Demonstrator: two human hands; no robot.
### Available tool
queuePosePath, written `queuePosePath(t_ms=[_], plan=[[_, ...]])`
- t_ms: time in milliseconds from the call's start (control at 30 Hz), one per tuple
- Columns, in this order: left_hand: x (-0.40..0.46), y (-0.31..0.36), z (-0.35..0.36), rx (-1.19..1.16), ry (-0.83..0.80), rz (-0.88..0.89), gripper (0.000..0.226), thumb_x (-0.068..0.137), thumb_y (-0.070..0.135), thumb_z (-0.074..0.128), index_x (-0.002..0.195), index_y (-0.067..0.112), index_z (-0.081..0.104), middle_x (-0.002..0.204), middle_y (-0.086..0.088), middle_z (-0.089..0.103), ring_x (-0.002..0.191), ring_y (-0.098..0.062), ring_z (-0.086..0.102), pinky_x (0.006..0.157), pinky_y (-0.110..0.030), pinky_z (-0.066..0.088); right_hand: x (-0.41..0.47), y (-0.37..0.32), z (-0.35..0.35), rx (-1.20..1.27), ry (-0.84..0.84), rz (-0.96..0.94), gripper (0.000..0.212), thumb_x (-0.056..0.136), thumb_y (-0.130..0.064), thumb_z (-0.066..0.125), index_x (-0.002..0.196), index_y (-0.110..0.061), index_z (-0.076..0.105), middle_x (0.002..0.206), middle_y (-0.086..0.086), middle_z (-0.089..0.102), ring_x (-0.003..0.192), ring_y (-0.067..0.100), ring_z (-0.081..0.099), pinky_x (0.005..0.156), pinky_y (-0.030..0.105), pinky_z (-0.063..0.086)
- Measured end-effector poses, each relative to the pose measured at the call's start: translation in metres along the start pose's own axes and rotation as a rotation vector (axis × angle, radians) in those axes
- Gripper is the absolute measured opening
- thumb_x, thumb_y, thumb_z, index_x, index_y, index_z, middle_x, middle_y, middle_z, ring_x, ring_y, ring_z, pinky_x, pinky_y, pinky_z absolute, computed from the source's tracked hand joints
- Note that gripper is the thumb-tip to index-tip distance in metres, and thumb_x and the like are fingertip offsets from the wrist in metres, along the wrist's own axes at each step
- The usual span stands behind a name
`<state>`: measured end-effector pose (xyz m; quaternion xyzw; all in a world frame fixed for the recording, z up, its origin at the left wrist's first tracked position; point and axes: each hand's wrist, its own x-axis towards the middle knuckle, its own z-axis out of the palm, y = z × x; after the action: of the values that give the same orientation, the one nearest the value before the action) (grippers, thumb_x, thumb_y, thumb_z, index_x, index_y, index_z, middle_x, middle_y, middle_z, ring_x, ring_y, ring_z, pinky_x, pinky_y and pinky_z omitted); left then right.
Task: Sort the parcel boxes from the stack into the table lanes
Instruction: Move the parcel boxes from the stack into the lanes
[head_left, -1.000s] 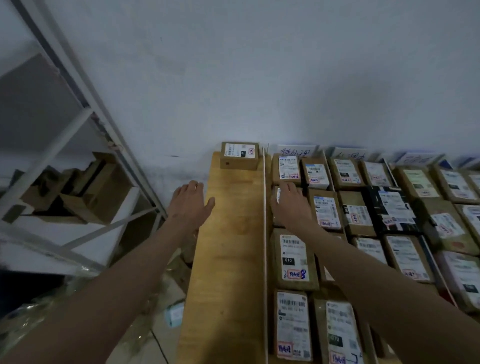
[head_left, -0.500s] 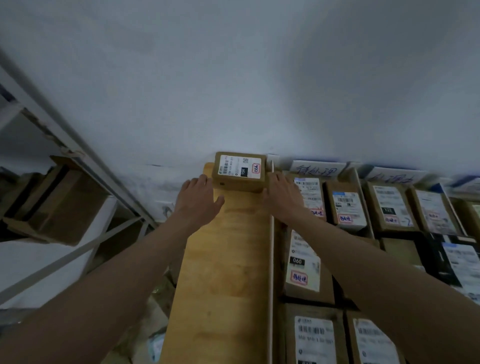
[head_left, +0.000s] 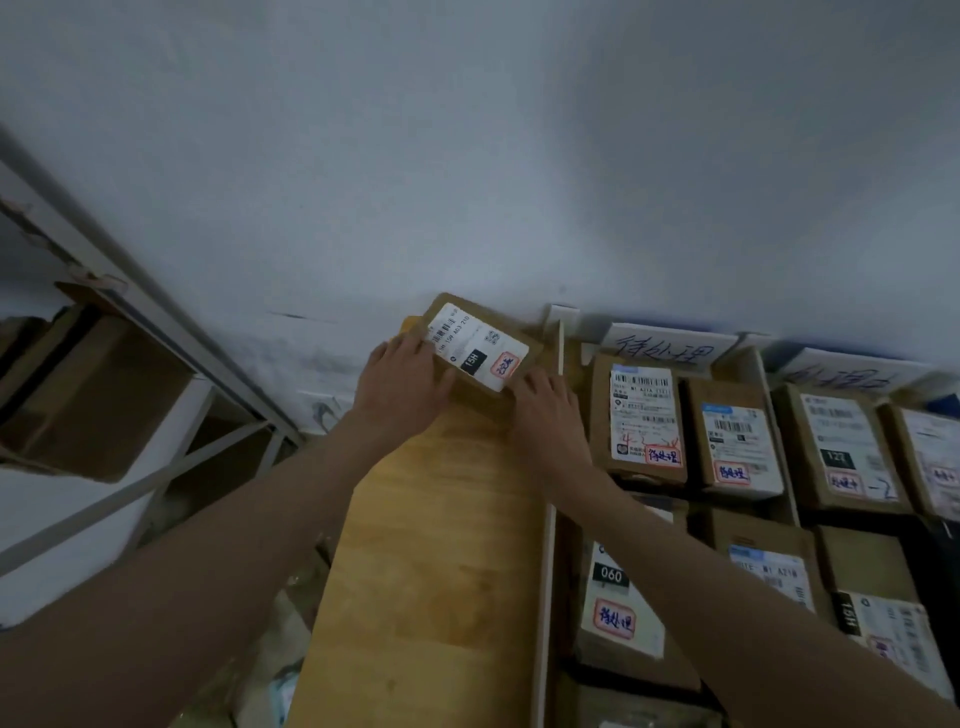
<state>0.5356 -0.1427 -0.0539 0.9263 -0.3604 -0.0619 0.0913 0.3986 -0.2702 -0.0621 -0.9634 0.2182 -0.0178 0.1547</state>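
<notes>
A small box (head_left: 480, 349) is held at the far end of the wooden lane (head_left: 441, 545), by the wall (head_left: 467, 156), tilted w/ its label up. The box's left edge is gripped by the left hand (head_left: 400, 384), fingers curled onto the top. Its near right corner is touched by the right hand (head_left: 545, 405); whether those fingers curl round it can't be told. A white divider (head_left: 545, 571) is seen right of the lane, and beyond it labelled parcels (head_left: 644, 421) are packed in rows.
</notes>
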Motion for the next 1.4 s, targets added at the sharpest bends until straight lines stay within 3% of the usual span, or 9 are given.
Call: queuePosePath(t_ms=[200,300,367,467,633,767,1000,1267,1400], plan=[[0.007,-0.011,0.000,-0.082,-0.088,-0.022,0.069,0.093,0.044,0.059,0.146,0.007,0.035,0.158,-0.005,0.025,0.132,-0.028,0.042,0.113,-0.041,0.030,-0.024,-0.034,0.010,0.299,-0.052,-0.237,0.047,0.088,0.005,0.051,0.126,-0.018,0.064,0.131,0.002,0.058,0.117,0.022,0.054,0.097,0.036,0.050],[0.008,-0.018,-0.003,-0.067,-0.156,0.078,0.072,0.093,0.039,0.062,0.149,0.007,0.031,0.159,-0.005,0.023,0.131,-0.027,0.042,0.113,-0.038,0.026,-0.018,-0.033,0.011,0.504,0.043,0.005,0.026,0.095,-0.006,0.052,0.119,-0.012,0.058,0.121,0.002,0.056,0.109,0.015,0.052,0.083,0.018,0.048],[0.007,-0.023,-0.005,-0.063,-0.197,0.106,0.074,0.093,0.037,0.063,0.152,0.008,0.027,0.161,-0.003,0.021,0.137,-0.024,0.039,0.119,-0.040,0.019,-0.013,-0.030,0.011,0.538,0.079,0.168,0.032,0.096,-0.014,0.057,0.126,-0.008,0.047,0.126,0.006,0.045,0.118,0.018,0.044,0.093,0.023,0.047],[0.002,-0.027,-0.004,-0.052,-0.230,0.121,0.077,0.094,0.035,0.062,0.155,0.011,0.022,0.164,0.000,0.013,0.144,-0.021,0.030,0.122,-0.042,0.011,-0.004,-0.028,0.013,0.535,-0.129,0.287,0.047,0.098,-0.022,0.056,0.137,-0.003,0.038,0.139,0.014,0.040,0.130,0.027,0.040,0.106,0.039,0.044],[-0.018,-0.014,-0.002,0.006,-0.129,0.037,0.066,0.098,0.031,0.056,0.153,0.012,0.026,0.162,-0.002,0.019,0.144,-0.021,0.028,0.120,-0.040,0.019,0.003,-0.030,0.019,0.678,-0.344,0.443,0.039,0.104,-0.031,0.047,0.131,-0.003,0.052,0.130,0.012,0.061,0.116,0.026,0.060,0.087,0.034,0.053],[-0.060,-0.003,0.000,-0.049,-0.075,-0.071,0.057,0.102,0.035,0.045,0.150,0.012,0.025,0.159,-0.009,0.024,0.141,-0.028,0.033,0.117,-0.044,0.027,0.001,-0.037,0.014,0.732,-0.308,0.546,0.035,0.104,-0.027,0.047,0.126,-0.002,0.057,0.125,0.013,0.063,0.102,0.022,0.060,0.070,0.024,0.045],[-0.113,-0.022,-0.016,0.073,-0.114,-0.180,0.067,0.101,0.056,0.028,0.153,0.014,0.025,0.161,-0.007,0.024,0.147,-0.025,0.026,0.120,-0.045,0.019,-0.037,-0.050,-0.009,0.739,-0.247,0.572,0.031,0.102,-0.020,0.050,0.122,0.002,0.060,0.125,0.015,0.063,0.108,0.026,0.061,0.075,0.026,0.046],[-0.184,0.004,-0.091,0.137,-0.018,-0.079,0.077,0.093,0.071,0.019,0.148,0.020,0.039,0.155,-0.004,0.038,0.142,-0.022,0.035,0.117,-0.043,0.021,-0.121,-0.064,-0.105,0.745,-0.091,0.570,0.032,0.102,-0.022,0.049,0.120,0.002,0.060,0.120,0.016,0.064,0.103,0.027,0.062,0.086,0.035,0.054],[-0.224,0.024,-0.129,0.205,-0.013,0.016,0.074,0.095,0.068,0.022,0.148,0.019,0.040,0.155,-0.005,0.037,0.143,-0.023,0.033,0.118,-0.042,0.019,-0.179,-0.068,-0.153,0.775,-0.028,0.615,0.028,0.101,-0.019,0.052,0.117,0.002,0.061,0.113,0.014,0.066,0.093,0.023,0.062,0.077,0.029,0.053]])
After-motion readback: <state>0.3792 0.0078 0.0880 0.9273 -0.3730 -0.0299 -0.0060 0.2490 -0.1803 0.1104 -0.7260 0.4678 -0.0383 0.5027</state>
